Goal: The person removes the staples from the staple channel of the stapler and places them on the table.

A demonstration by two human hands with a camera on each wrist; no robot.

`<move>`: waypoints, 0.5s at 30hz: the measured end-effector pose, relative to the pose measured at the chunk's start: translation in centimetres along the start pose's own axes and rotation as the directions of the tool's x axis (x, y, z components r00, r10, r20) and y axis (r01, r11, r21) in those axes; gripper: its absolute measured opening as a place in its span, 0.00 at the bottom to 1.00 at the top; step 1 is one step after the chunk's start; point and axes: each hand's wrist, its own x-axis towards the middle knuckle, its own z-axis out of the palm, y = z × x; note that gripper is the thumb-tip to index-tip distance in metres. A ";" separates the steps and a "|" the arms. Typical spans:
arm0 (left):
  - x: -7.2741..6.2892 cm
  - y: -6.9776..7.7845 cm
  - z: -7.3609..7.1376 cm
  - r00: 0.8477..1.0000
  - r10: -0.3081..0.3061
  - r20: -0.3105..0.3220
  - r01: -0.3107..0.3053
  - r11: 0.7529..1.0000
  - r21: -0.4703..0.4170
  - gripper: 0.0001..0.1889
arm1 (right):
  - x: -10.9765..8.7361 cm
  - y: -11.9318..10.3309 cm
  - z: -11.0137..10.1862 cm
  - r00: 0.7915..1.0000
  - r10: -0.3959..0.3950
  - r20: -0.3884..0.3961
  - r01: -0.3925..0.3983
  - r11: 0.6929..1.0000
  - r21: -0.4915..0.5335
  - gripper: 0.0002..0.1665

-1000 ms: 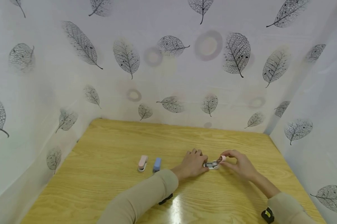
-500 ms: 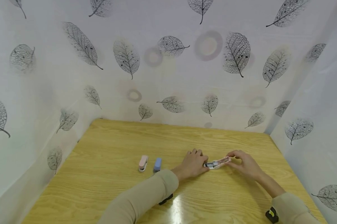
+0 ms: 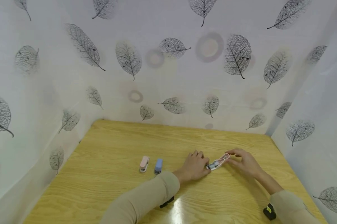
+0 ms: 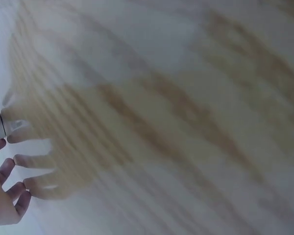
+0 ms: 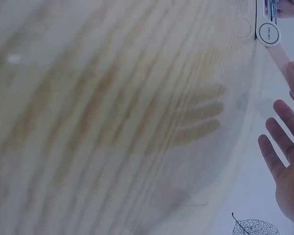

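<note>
A small white-and-pink stapler [image 3: 218,161] is spread open on the table, its metal magazine showing. The left hand [image 3: 195,165] pinches its near-left end between thumb and forefinger. At the opposite end, the right hand [image 3: 243,161] holds the pink top cover, swung well back from the base. The right wrist view shows the stapler's round white hinge [image 5: 268,33] with lettering, and the right hand's other fingers [image 5: 279,139] stretched out. In the left wrist view only a sliver of the stapler [image 4: 1,128] shows between the left fingertips.
A closed pink stapler [image 3: 144,164] and a blue stapler [image 3: 158,166] lie side by side left of the hands, on the wood-grain table [image 3: 112,143]. A leaf-patterned curtain [image 3: 182,71] surrounds the table at the back and sides.
The right hand has swung the pink cover away to the right, so the stapler lies opened out lengthwise. Its right end has since tilted slightly farther up and away. The left hand keeps its grip.
</note>
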 end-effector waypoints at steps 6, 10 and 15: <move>-0.2 0.6 0.3 0.998 -0.032 -0.048 0.032 0.999 -0.008 0.16 | 0.6 0.3 0.3 1.000 0.008 -0.005 -0.008 1.000 0.005 0.20; -0.3 0.9 0.3 0.997 -0.043 -0.068 0.044 0.999 0.006 0.16 | 0.9 0.3 0.5 0.999 0.032 -0.007 -0.031 0.999 0.028 0.21; -0.1 1.1 0.5 0.996 -0.047 -0.081 0.048 0.999 0.005 0.16 | 0.6 -0.4 0.3 0.993 0.115 -0.026 -0.111 0.986 0.125 0.23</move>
